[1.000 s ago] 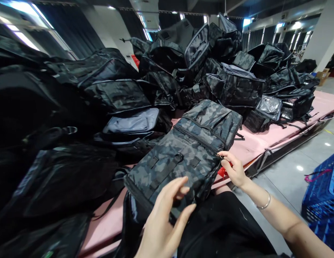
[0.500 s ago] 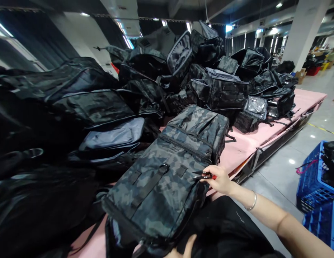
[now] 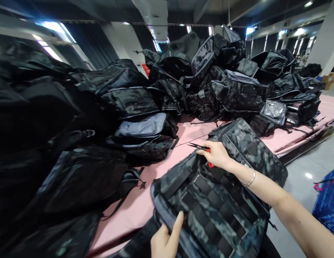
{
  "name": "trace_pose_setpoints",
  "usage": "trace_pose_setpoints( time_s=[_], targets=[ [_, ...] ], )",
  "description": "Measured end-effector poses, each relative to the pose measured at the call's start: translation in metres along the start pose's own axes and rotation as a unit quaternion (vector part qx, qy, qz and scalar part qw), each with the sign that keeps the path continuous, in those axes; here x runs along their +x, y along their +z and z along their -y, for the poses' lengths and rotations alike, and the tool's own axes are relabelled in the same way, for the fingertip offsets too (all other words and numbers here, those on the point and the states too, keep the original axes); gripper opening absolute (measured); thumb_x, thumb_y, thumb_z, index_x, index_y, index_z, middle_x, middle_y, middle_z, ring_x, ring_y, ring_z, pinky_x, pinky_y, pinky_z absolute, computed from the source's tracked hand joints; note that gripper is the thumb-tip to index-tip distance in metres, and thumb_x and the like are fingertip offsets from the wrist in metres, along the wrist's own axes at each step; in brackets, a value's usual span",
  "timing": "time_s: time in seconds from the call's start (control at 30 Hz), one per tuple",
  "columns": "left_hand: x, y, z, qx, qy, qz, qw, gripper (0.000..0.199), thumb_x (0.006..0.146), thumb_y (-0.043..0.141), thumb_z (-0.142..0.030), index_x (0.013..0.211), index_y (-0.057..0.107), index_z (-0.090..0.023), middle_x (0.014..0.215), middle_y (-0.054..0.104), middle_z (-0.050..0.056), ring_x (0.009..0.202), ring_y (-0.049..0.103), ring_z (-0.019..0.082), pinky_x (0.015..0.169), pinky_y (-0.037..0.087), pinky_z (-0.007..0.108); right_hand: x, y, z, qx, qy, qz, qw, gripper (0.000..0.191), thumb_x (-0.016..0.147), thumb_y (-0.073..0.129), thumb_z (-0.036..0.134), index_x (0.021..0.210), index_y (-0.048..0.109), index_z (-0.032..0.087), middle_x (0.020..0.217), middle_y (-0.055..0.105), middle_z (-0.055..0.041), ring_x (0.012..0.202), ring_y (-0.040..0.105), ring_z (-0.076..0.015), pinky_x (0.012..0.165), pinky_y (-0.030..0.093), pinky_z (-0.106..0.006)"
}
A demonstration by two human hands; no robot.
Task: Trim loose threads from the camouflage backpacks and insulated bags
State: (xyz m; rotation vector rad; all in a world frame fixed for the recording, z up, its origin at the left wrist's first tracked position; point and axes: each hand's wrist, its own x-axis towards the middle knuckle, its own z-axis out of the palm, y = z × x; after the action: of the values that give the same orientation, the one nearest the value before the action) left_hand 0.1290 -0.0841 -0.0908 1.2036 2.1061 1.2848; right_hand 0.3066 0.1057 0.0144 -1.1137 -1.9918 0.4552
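A dark camouflage backpack (image 3: 210, 204) lies tilted in front of me, its webbed face with rows of black straps turned up. My right hand (image 3: 216, 154) is closed around small black thread snips (image 3: 197, 146) with red on the handles, at the bag's far edge; the blades point left. At the near left edge of the bag, my left hand (image 3: 168, 236) grips the grey-lined rim, thumb on top and the other fingers partly hidden.
Several similar open bags (image 3: 134, 100) are heaped at the left and along the back of the pink-covered table (image 3: 129, 204). A blue crate (image 3: 328, 204) stands on the floor at the right. Behind it rises a pillar (image 3: 321, 43).
The backpack has been turned, so its webbed face now shows instead of the smoother one. My left hand has come further into view at its edge. The snips moved up and slightly left.
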Motion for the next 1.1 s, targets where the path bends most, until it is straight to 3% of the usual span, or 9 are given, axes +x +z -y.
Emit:
trace_pose_setpoints(
  time_s=[0.1, 0.2, 0.3, 0.47, 0.7, 0.77, 0.87, 0.97, 1.1],
  targets=[
    [0.019, -0.007, -0.012, 0.033, 0.057, -0.087, 0.994, 0.047, 0.074, 0.055, -0.055, 0.097, 0.057, -0.014, 0.087, 0.062, 0.006, 0.074, 0.059, 0.018, 0.067, 0.049, 0.028, 0.006, 0.025, -0.027, -0.072, 0.09, 0.016, 0.993, 0.016, 0.084, 0.058, 0.033, 0.087, 0.065, 0.019, 0.083, 0.068, -0.0035, 0.08, 0.062, -0.0178, 0.068, 0.041, -0.023],
    [0.044, -0.008, -0.033, 0.082, 0.193, -0.13, 0.969, 0.038, 0.085, 0.047, -0.041, 0.112, 0.052, -0.015, 0.105, 0.058, 0.011, 0.086, 0.057, 0.018, 0.083, 0.046, 0.033, 0.008, 0.038, -0.04, -0.101, 0.11, 0.015, 0.989, 0.022, 0.086, 0.054, 0.039, 0.091, 0.064, 0.02, 0.087, 0.068, -0.0043, 0.082, 0.063, -0.0187, 0.067, 0.04, -0.024],
    [0.075, 0.005, -0.054, 0.106, 0.292, -0.058, 0.949, 0.03, 0.088, 0.043, -0.034, 0.11, 0.053, -0.016, 0.101, 0.061, 0.01, 0.083, 0.058, 0.017, 0.08, 0.046, 0.032, 0.008, 0.044, -0.038, -0.125, 0.102, 0.024, 0.987, 0.025, 0.087, 0.052, 0.042, 0.091, 0.062, 0.02, 0.084, 0.068, -0.0044, 0.08, 0.063, -0.0198, 0.063, 0.038, -0.024],
    [0.109, 0.035, -0.069, 0.205, 0.302, 0.017, 0.931, 0.023, 0.087, 0.045, -0.035, 0.083, 0.058, -0.016, 0.078, 0.062, 0.007, 0.076, 0.057, 0.021, 0.07, 0.045, 0.034, 0.009, 0.052, -0.036, -0.147, 0.089, 0.023, 0.985, 0.024, 0.088, 0.048, 0.042, 0.091, 0.06, 0.02, 0.086, 0.068, -0.0047, 0.081, 0.063, -0.0206, 0.06, 0.037, -0.025],
    [0.076, 0.031, -0.06, 0.035, 0.442, 0.187, 0.877, 0.014, 0.085, 0.047, -0.02, 0.077, 0.058, -0.017, 0.077, 0.06, 0.004, 0.078, 0.055, 0.014, 0.073, 0.043, 0.027, 0.015, 0.061, -0.047, -0.18, 0.091, 0.028, 0.979, 0.023, 0.089, 0.048, 0.039, 0.096, 0.059, 0.02, 0.091, 0.066, -0.0064, 0.083, 0.062, -0.0214, 0.064, 0.04, -0.027],
    [0.069, 0.027, -0.05, 0.004, 0.389, 0.181, 0.903, 0.013, 0.084, 0.05, -0.023, 0.077, 0.059, -0.017, 0.075, 0.06, 0.003, 0.074, 0.054, 0.014, 0.069, 0.043, 0.026, 0.019, 0.064, -0.051, -0.175, 0.11, 0.024, 0.978, 0.023, 0.089, 0.049, 0.038, 0.096, 0.059, 0.019, 0.091, 0.066, -0.0075, 0.084, 0.062, -0.0219, 0.066, 0.041, -0.028],
    [0.073, 0.026, -0.032, -0.076, 0.181, 0.049, 0.979, 0.021, 0.077, 0.057, -0.036, 0.076, 0.061, -0.016, 0.068, 0.057, 0.002, 0.061, 0.05, 0.012, 0.057, 0.04, 0.024, 0.019, 0.069, -0.052, -0.083, 0.106, 0.012, 0.991, 0.022, 0.087, 0.052, 0.038, 0.096, 0.058, 0.019, 0.092, 0.066, -0.0056, 0.086, 0.062, -0.02, 0.071, 0.042, -0.027],
    [0.08, 0.026, -0.026, -0.176, 0.025, -0.008, 0.984, 0.033, 0.066, 0.065, -0.045, 0.078, 0.063, -0.014, 0.067, 0.057, 0.002, 0.058, 0.047, 0.011, 0.052, 0.038, 0.022, 0.003, 0.069, -0.045, 0.067, 0.08, -0.012, 0.995, 0.025, 0.086, 0.052, 0.037, 0.102, 0.054, 0.019, 0.094, 0.065, -0.0025, 0.082, 0.061, -0.0157, 0.072, 0.043, -0.024],
    [0.078, 0.027, -0.037, -0.23, -0.019, -0.023, 0.973, 0.033, 0.062, 0.067, -0.045, 0.069, 0.057, -0.014, 0.063, 0.049, -0.001, 0.053, 0.037, 0.007, 0.048, 0.03, 0.019, -0.033, 0.064, -0.034, 0.164, -0.004, -0.008, 0.986, 0.025, 0.087, 0.047, 0.037, 0.101, 0.055, 0.018, 0.083, 0.063, -0.0009, 0.071, 0.06, -0.0133, 0.069, 0.044, -0.023]
  ],
)
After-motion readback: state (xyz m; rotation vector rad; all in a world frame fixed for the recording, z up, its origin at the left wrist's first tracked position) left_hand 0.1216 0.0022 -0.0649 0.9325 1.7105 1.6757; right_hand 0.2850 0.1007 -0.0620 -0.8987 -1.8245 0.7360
